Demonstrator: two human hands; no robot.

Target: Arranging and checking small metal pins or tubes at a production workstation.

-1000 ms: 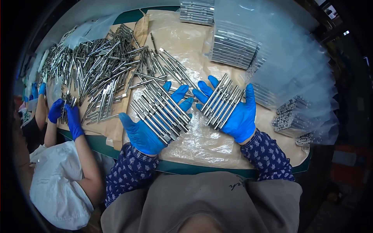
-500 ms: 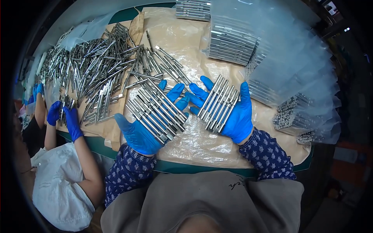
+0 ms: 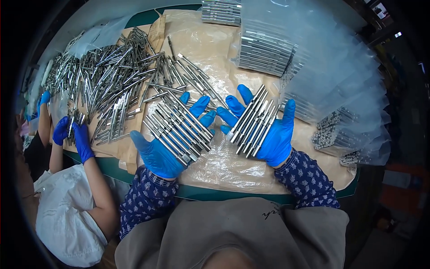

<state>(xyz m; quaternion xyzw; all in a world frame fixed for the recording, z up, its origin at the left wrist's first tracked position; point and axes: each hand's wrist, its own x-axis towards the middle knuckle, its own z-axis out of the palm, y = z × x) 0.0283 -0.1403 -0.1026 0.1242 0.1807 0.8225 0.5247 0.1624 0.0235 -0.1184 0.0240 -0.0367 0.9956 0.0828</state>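
On the palm of my left hand [image 3: 162, 160], gloved in blue, lies a row of shiny stepped metal rods [image 3: 178, 130] side by side. Its fingers stretch out beneath them and the thumb stands away. My right hand [image 3: 278, 142], in the same kind of glove, bears a smaller, looser row of metal rods [image 3: 251, 127] on its upturned palm. The fingers of that hand are spread, with the thumb apart from the rods. Both hands are over the plastic-covered brown paper [image 3: 224, 172], close to each other.
A large jumbled heap of metal rods [image 3: 109, 67] covers the left of the table. Neat stacks of rods [image 3: 264, 51] and clear plastic bags [image 3: 331, 71] line the right. At the left, another person's purple-gloved hands [image 3: 82, 141] hold several rods.
The rods on my right palm have shifted and spread unevenly, and that hand's fingers have lifted and opened more. My left hand has hardly moved.
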